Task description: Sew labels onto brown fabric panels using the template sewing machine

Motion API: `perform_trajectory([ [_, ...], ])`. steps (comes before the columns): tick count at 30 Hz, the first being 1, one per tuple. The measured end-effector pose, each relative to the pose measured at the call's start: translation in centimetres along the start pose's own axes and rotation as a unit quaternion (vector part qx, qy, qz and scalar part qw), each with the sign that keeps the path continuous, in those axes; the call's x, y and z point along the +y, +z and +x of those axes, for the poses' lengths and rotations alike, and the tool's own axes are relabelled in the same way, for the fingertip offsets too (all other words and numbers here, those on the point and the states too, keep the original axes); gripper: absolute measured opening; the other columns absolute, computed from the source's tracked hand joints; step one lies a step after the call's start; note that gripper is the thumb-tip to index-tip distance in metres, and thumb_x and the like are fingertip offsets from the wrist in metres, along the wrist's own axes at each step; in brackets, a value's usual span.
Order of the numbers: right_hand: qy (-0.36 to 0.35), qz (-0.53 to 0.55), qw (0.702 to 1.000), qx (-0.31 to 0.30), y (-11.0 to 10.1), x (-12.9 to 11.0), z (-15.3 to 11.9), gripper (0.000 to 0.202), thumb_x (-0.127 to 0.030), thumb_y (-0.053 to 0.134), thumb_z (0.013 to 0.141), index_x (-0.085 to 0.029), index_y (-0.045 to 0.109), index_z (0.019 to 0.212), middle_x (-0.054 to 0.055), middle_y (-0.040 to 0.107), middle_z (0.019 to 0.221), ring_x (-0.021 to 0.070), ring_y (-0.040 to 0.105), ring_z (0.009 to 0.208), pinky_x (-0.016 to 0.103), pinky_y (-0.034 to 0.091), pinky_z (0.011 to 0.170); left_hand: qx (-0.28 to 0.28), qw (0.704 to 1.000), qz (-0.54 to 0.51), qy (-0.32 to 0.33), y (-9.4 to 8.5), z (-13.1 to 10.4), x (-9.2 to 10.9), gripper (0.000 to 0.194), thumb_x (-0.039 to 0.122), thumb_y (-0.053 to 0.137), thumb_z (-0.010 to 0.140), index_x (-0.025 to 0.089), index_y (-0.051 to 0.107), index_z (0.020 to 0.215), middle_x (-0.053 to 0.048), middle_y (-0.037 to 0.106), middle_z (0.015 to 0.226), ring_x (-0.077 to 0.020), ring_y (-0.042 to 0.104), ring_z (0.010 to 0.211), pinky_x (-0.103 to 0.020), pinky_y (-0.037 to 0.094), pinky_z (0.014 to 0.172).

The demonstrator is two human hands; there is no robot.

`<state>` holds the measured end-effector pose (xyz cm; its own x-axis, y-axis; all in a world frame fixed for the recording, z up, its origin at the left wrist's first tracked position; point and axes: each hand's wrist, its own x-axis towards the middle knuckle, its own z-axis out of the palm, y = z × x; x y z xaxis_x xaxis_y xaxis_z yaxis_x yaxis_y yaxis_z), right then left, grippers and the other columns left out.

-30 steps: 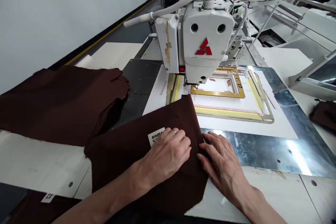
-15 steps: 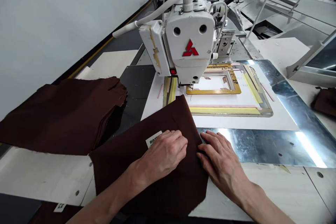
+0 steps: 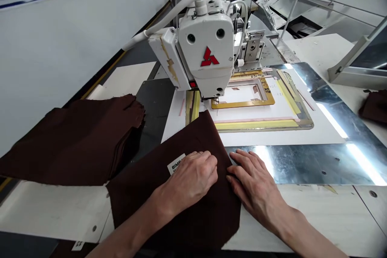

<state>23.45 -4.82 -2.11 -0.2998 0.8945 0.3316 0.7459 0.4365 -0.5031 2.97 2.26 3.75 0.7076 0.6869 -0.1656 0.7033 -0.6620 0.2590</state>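
A dark brown fabric panel [image 3: 205, 141] lies on the worktable in front of the sewing machine, its far corner reaching the white sheet. My left hand [image 3: 193, 173] rests on the panel with its fingers curled together; the fingertips are hidden beneath it. From under that hand sticks out a white printed label [image 3: 175, 164], partly covered. Along the panel's right edge lies my right hand [image 3: 256, 185], open, its fingers stretched out and touching the edge and the metal plate [image 3: 296, 165].
The white sewing machine head [image 3: 207, 56] stands over a yellow-edged clamp frame [image 3: 242, 106]. At left lies a stack of brown fabric pieces [image 3: 69, 141]. More brown fabric [image 3: 375, 107] lies at the far right. A wall [image 3: 69, 44] runs along the left.
The camera view has shifted slightly, so the machine sits a little further left. Both hands and the fabric panel keep nearly the same places relative to each other.
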Motion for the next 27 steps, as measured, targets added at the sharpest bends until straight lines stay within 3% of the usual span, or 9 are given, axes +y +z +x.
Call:
perform_trajectory([
  [17,-0.004,0.01,1.0,0.018,0.2,0.3,-0.2,0.015,-0.014,0.051,0.1,-0.02,0.063,0.107,0.013,0.059,0.138,0.0324,0.049,0.135,0.06,0.039,0.114,-0.019,0.995,-0.101,-0.002,-0.7,0.2,-1.4,0.017,0.013,0.05,0.099,0.019,0.058,0.086,0.002,0.054,0.08,-0.0122,0.051,0.068,-0.026,0.039,0.065],
  [27,-0.004,0.005,1.0,0.007,0.2,0.3,-0.2,0.014,-0.018,0.052,0.102,-0.021,0.063,0.109,0.012,0.058,0.138,0.0308,0.047,0.137,0.059,0.037,0.115,-0.029,0.97,-0.241,-0.031,-1.6,-0.2,-2.3,0.018,0.011,0.051,0.096,0.02,0.06,0.084,0.003,0.055,0.08,-0.0104,0.049,0.069,-0.023,0.04,0.063],
])
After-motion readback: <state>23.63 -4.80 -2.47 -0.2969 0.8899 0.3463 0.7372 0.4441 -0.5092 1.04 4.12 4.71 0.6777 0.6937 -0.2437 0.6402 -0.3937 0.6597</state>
